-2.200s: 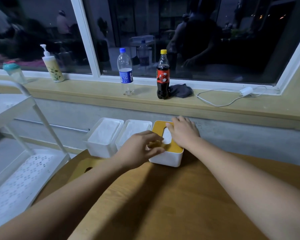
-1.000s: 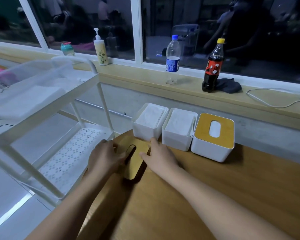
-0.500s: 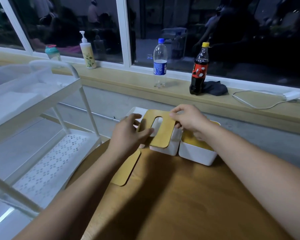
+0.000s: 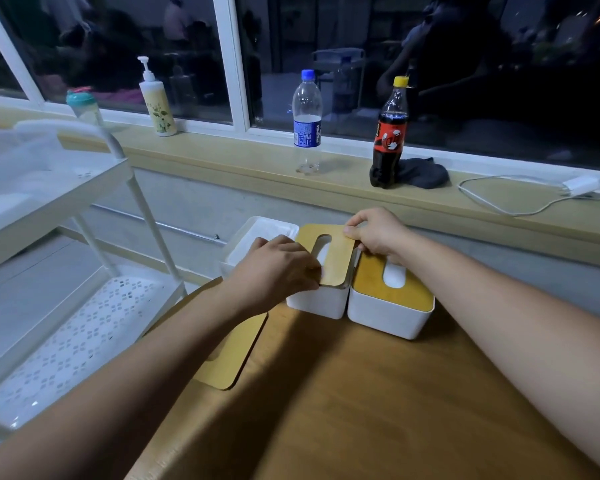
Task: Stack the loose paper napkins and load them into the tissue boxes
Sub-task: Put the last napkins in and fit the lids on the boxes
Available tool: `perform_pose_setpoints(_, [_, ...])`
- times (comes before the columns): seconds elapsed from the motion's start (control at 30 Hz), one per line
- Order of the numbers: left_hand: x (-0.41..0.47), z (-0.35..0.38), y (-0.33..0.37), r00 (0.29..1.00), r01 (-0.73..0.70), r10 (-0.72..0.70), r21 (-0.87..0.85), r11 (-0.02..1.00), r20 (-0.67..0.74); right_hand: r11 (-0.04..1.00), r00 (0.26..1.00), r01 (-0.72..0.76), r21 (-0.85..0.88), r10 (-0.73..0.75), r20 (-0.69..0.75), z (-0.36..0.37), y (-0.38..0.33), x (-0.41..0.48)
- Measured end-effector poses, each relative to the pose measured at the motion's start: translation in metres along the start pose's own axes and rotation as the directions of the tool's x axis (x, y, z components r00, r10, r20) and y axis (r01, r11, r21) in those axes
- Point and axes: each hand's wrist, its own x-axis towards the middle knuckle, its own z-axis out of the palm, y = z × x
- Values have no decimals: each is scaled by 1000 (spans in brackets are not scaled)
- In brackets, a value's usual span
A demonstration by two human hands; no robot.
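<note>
Three white tissue boxes stand in a row at the table's far edge. The right box (image 4: 388,313) carries a wooden lid with white napkin showing in its slot. The left box (image 4: 257,233) is uncovered, with white napkins inside. Over the middle box (image 4: 314,301) lies a slotted wooden lid (image 4: 333,258), slightly tilted. My left hand (image 4: 274,268) pinches its near left edge, and my right hand (image 4: 378,233) pinches its far right corner. A second wooden lid (image 4: 232,355) lies flat on the table, partly under my left forearm.
A white tiered cart (image 4: 66,209) stands close at the left. On the window ledge are a pump bottle (image 4: 156,98), a water bottle (image 4: 307,123), a cola bottle (image 4: 390,133), a dark cloth (image 4: 420,173) and a charger cable (image 4: 520,199). The wooden table (image 4: 361,410) stretches toward me.
Both hands picked one lid up off the table and have brought it down onto the middle box. The other lid stays on the table.
</note>
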Motion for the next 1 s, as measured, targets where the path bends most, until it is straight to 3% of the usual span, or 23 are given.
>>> perform_pose_setpoints(0.17, [8,7,-2,997,-71,71,35,997,8,929,991,115,-352,-134,-29,4,6,12])
perform_pose_setpoints(0.3, [13,11,-2,998,-59,59,-9,998,27,852,982,160,-499,-188,-7,7,13,18])
perform_pose_setpoints(0.73, [24,19,-14,995,-57,67,-125,990,78,840,965,256,-478,-249,79,7,30,31])
perform_pose_setpoints(1.0, [36,14,-20,986,91,-52,-246,965,160,813,954,291,-504,-285,92,7,33,30])
